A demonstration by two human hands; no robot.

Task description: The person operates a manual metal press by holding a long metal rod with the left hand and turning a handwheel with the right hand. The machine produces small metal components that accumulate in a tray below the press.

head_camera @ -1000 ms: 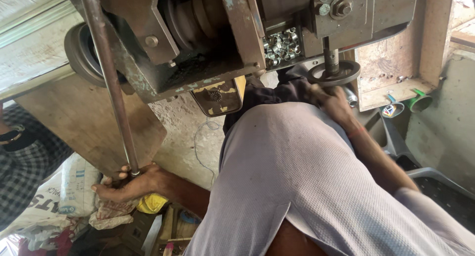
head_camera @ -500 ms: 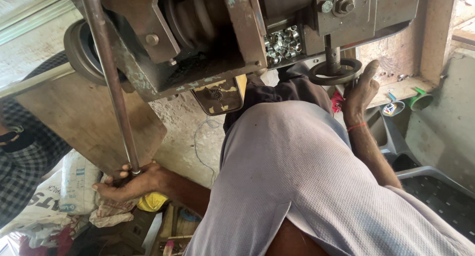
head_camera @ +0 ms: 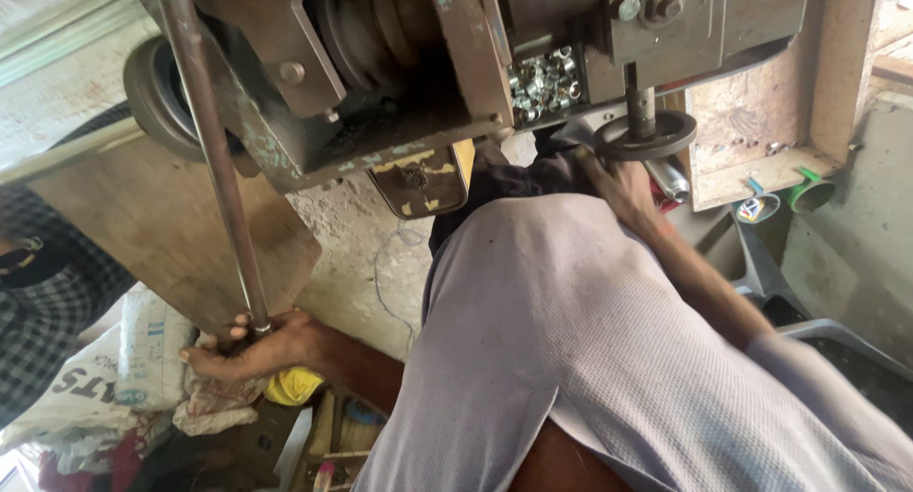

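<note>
Long grey metal lever (head_camera: pixel 214 159), thin and round, scuffed and dull. Runs down from the top edge of the view, leaning slightly to the right as it descends, passing in front of the rusty, paint-chipped machine. Lower end gripped in the closed fingers of the left hand (head_camera: pixel 249 347), low on the left side.

Small dark metal wheel (head_camera: pixel 647 135), flat and round with a thick rim, seated on a short upright spindle beneath the machine's right part. Lies level, rim facing outward. Touched from below and to the left by the right hand (head_camera: pixel 623 190), which is blurred; grip unclear.
</note>
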